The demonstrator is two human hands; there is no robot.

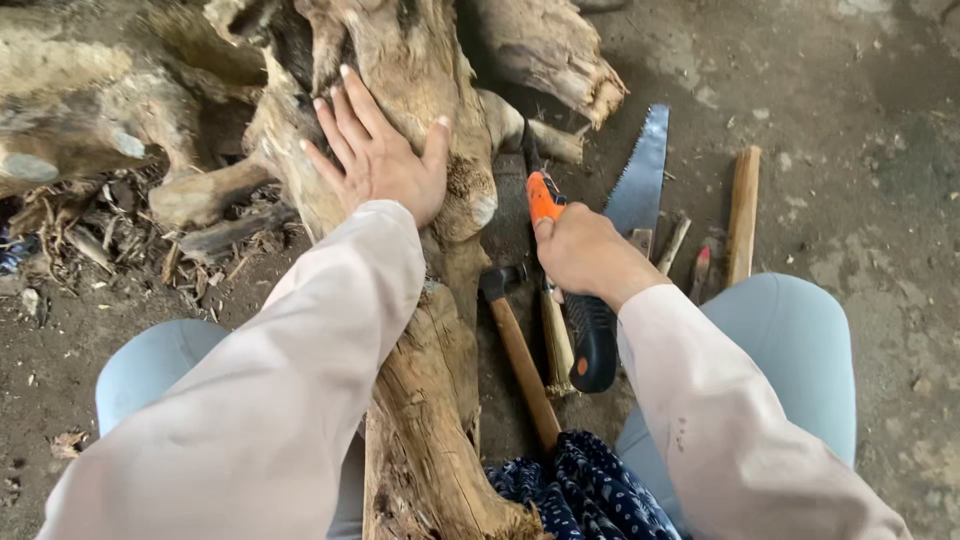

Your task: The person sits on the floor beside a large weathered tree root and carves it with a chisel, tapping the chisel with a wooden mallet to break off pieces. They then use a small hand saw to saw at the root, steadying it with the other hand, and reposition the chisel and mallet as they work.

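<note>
The gnarled log (420, 330) runs lengthwise between the person's knees on the dirt floor (850, 130), its thicker, knotted end pointing away from the body into a tangle of roots and other weathered timber (90, 110). The left hand (378, 155) lies flat on the log's upper part, fingers spread and palm pressed down, steadying the wood. Just right of the log, the right hand (585, 250) is closed around the orange-and-black handle of a folding saw (570, 290), thumb along the orange part; whether the blade is folded out cannot be told, since the hand and the log's edge cover it. Judging from this, the step in hand seems to be taking up the cutting tool while the log is pinned; the next move would call for lifting the saw clear of the other tools, setting its teeth across the log near the bracing hand without crowding the fingers, and keeping the downward pressure so the wood does not roll. Between the log and the saw lies a hammer (515, 340) with a wooden handle. Farther right of the log rests a larger handsaw (640, 170), blade pointing away, then a short wooden stick (742, 215) and a few smaller bits.
</note>
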